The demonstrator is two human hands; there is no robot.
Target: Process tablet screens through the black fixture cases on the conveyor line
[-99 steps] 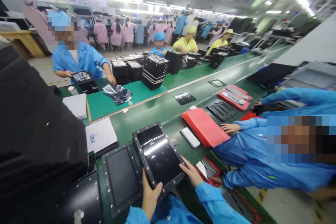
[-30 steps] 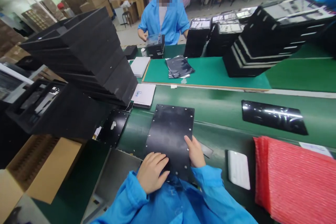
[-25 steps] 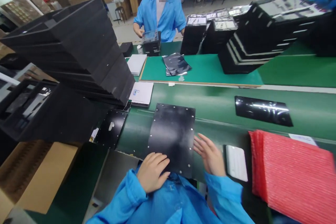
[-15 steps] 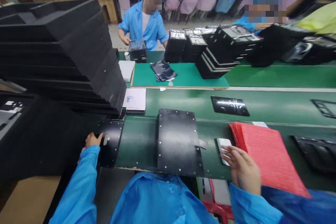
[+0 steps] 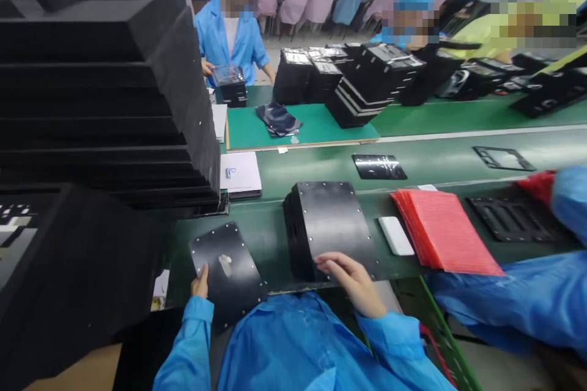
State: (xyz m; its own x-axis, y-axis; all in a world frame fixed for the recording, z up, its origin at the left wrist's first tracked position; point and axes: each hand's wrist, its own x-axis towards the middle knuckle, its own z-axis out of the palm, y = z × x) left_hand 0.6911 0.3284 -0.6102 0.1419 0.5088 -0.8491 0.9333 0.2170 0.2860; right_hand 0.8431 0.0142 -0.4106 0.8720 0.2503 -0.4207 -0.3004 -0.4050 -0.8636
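My left hand (image 5: 200,286) grips the left edge of a flat black panel (image 5: 241,275), its thumb on top and its other fingers hidden underneath. The panel is tilted, with bright dots along its edges and a small pale patch near the middle. Over the front of a stack of similar black panels (image 5: 337,217) is my right hand (image 5: 353,281), its fingers loosely bent and apart, with nothing seen in them. Whether its fingertips touch the stack I cannot tell. Right of that stack lies a white rounded device (image 5: 396,236).
Tall black trays (image 5: 183,110) stand stacked at the left. Red bubble-wrap sheets (image 5: 452,229) and a black slotted frame (image 5: 511,220) lie right. A glossy black plate (image 5: 380,167) sits on the green belt (image 5: 435,162). A co-worker's blue sleeve (image 5: 513,293) reaches in from the right.
My left hand has drawn the black panel right and tilted it up off the table. My right hand has moved left from the white device to the panel stack. The view has shifted.
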